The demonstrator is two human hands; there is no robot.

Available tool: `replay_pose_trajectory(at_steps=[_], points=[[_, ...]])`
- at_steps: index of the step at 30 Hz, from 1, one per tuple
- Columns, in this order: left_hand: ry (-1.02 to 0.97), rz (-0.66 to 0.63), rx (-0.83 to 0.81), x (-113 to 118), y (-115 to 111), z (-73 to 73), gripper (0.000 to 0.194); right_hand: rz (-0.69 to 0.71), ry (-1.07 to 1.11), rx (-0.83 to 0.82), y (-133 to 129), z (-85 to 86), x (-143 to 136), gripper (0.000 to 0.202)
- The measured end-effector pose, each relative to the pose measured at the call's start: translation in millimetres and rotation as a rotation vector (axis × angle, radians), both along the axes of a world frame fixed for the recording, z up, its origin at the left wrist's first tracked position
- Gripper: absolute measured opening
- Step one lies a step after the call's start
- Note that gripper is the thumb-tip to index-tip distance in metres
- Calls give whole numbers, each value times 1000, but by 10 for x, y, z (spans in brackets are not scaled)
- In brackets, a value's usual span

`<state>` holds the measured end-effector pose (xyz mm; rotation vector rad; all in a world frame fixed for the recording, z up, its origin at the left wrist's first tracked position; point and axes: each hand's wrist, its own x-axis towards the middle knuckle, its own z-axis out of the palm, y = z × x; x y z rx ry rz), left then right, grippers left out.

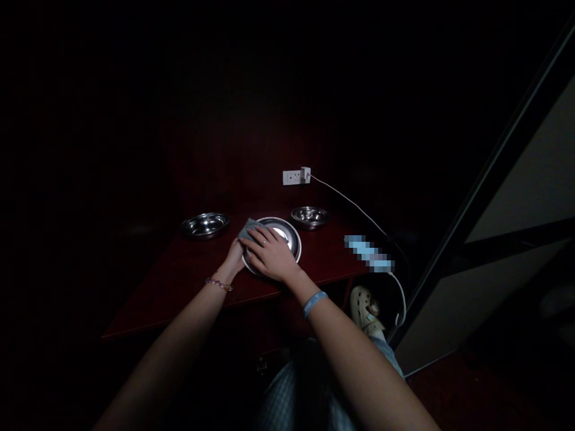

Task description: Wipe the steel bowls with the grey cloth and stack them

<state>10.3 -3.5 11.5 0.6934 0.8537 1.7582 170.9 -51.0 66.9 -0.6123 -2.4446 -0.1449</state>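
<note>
Left hand (pixel 233 256) and right hand (pixel 272 258) meet at a metal dish (pixel 294 240) with a grey cloth (pixel 250 228)

The round, shiny dish sits near the middle of the frame, on a dark red worktop (pixel 256 291). The right hand lies palm down above it, open, its fingers extended and slightly apart, reaching across the dish onto the cloth at the upper left of the rim. A ring (pixel 265 242) shows on one finger and a blue wristband (pixel 314 304) circles the wrist. The left hand is at the dish's left edge, against the cloth; its fingers are mostly hidden, so how far it is open and how it grips cannot be told. A beaded bracelet (pixel 219 284) is on that wrist.

Left of the dish, well apart from it, stands a second metal bowl (pixel 205 225); a smaller bowl (pixel 309 216) is near its upper right. Above the latter, a white wall socket (pixel 291 178) holds a charger (pixel 305 174), from which a thin cable (pixel 357 205) runs down to the right. A pixelated light blue object (pixel 368 253) lies at the worktop's right side, with a white cord (pixel 403 299) at its lower end. Below are a pale clog (pixel 360 305) and blue trousers (pixel 283 389).
</note>
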Motion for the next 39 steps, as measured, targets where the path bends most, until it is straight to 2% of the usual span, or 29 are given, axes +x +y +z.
replay_pose_trajectory(at_steps=[4, 9, 13, 17, 23, 28, 33, 39], points=[[-6, 44, -11, 13, -22, 21, 13, -101, 76, -39, 36, 20, -28, 49], [36, 40, -8, 6, -22, 50, 21, -224, 230, -119, 153, 4, 46, 51], [63, 36, -34, -19, -12, 24, 35, -273, 354, -204, 251, -63, 175, 52], [64, 40, -31, -60, 16, -2, 35, -304, 435, -346, 345, -179, 339, 55], [1, 75, -136, -145, 93, -61, 28, -217, 332, -520, 439, -389, 508, 72], [-89, 59, -203, -217, 108, -92, 27, -201, 200, -644, 342, -502, 427, 90], [-123, 74, -223, -200, 89, -50, 29, -190, 85, -523, 114, -576, 247, 86], [-135, 46, -181, -222, 77, -65, 29, -80, 3, -146, -74, -620, 80, 75]])
